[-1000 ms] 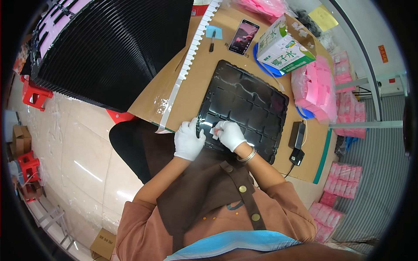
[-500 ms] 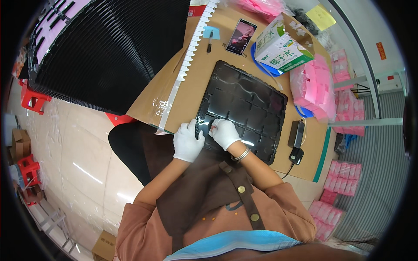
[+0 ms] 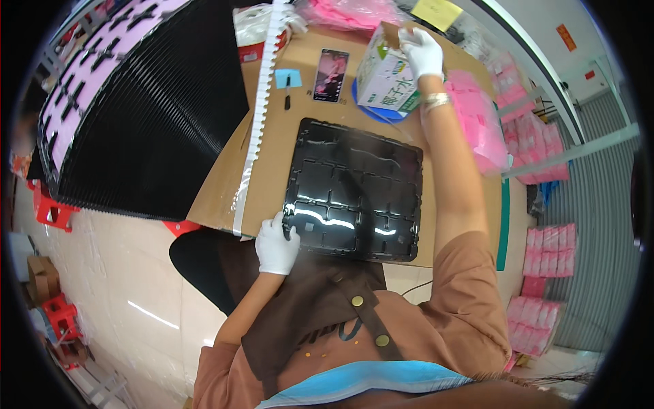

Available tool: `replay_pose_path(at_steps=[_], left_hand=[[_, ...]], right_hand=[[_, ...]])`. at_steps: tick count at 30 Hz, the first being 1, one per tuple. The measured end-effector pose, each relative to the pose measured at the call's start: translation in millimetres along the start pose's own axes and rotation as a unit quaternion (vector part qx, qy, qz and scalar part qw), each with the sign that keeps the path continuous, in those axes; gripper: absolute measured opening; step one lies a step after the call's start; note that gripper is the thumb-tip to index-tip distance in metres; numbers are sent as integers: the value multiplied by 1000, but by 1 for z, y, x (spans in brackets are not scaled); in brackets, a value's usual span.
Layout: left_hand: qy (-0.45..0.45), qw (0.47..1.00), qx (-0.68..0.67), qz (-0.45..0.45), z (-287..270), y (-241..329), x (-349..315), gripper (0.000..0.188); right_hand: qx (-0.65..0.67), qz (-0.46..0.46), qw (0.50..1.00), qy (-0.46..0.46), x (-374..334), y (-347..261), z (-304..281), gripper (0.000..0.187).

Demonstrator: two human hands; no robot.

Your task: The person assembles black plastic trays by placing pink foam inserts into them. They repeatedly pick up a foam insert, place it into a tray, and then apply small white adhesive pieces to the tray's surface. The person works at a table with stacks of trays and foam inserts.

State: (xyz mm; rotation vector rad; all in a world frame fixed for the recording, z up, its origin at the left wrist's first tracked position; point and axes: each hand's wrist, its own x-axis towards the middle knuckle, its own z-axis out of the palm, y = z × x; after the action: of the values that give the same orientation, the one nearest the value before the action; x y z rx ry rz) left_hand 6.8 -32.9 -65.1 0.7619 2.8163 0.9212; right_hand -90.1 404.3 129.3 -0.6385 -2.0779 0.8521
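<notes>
A black plastic tray with moulded compartments lies flat on the cardboard-covered table in front of me. My left hand, in a white glove, grips the tray's left rim close to its near corner. Stretched far forward, my white-gloved right hand is at the open top of a white and green carton. Its fingertips dip toward the opening, so whether they hold anything is hidden. Under the carton shows a blue round dish. A small pale square patch sits near the tray's close left corner.
A phone lies beyond the tray, beside a black pen and a blue note. Left stands a tall stack of black trays. Pink wrapped packs lie right of my forearm. A white notched strip runs along the table's left.
My right hand has left the tray's near left part and reached forward to the carton. My left hand stays at the tray's rim. The whole view has shifted somewhat.
</notes>
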Motion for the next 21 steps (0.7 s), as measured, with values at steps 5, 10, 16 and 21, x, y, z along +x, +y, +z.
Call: replay_pose_path(at_steps=[5,10,16,21], left_hand=[[-16,1000,12,-4,1,4,3,47],[-7,1000,23,15,5,0,-2,49],[-90,996,-2,6,-11,-1,6,55],[-106,983,-121,-85,-23,-4,12,55]], right_hand=[[-231,-58,970,-43,37,38,-99,31],[-375,-31,924,-67,-62,105,-142,25],[-428,42,901,-60,-114,136,-146,29],[-321,139,935,-55,-103,147,-154,19]])
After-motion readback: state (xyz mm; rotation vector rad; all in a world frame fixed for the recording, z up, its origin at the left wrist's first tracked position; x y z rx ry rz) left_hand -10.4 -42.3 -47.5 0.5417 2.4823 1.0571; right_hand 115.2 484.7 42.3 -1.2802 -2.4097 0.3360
